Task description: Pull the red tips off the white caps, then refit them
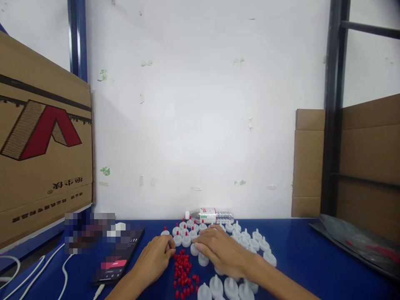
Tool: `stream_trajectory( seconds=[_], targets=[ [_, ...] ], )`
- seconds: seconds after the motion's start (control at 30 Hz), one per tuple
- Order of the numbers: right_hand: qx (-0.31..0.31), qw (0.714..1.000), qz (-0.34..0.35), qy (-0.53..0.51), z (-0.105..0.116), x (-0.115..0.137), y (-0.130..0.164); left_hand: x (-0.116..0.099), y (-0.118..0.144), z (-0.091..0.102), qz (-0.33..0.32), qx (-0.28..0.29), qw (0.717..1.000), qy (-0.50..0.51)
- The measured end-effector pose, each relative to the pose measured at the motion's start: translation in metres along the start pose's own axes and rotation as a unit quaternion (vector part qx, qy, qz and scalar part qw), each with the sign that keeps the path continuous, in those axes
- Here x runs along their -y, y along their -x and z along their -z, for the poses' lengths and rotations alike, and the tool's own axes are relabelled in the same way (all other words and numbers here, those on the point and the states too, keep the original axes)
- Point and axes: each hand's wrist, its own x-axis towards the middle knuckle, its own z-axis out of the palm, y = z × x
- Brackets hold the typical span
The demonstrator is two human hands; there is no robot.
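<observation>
Under both hands the surface [306, 254] is showing as smooth blue laminate with a soft sheen. Just beside the right grip [218, 250], the white caps [231, 287] are looking like matt moulded plastic; between the grips, the red tips [183, 268] are reading as glossier plastic. Beyond them a clear plastic bottle [212, 216] is glinting. Left of the left grip [156, 258], the phone [120, 260] is showing glossy glass, and the carton [43, 154] is looking like matt brown cardboard.
</observation>
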Motion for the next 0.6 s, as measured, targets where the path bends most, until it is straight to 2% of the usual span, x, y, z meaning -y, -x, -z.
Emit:
stream_trajectory(
  seconds=[0.17,0.33,0.47,0.6],
  targets=[
    [-0.002,1.000,-0.016,0.001,0.002,-0.001,0.001,-0.008,0.001,0.003,0.009,-0.018,1.000,-0.014],
    [-0.025,0.999,-0.038,0.008,0.007,-0.002,0.000,0.007,-0.007,0.012,0.043,-0.086,0.995,-0.039],
    [-0.032,0.999,-0.036,0.020,0.011,0.001,-0.001,0.020,-0.011,0.010,0.037,-0.078,0.995,-0.046],
    [-0.031,0.999,-0.031,0.032,0.010,0.002,0.000,0.021,-0.011,0.011,0.020,-0.080,0.996,-0.036]
  ],
)
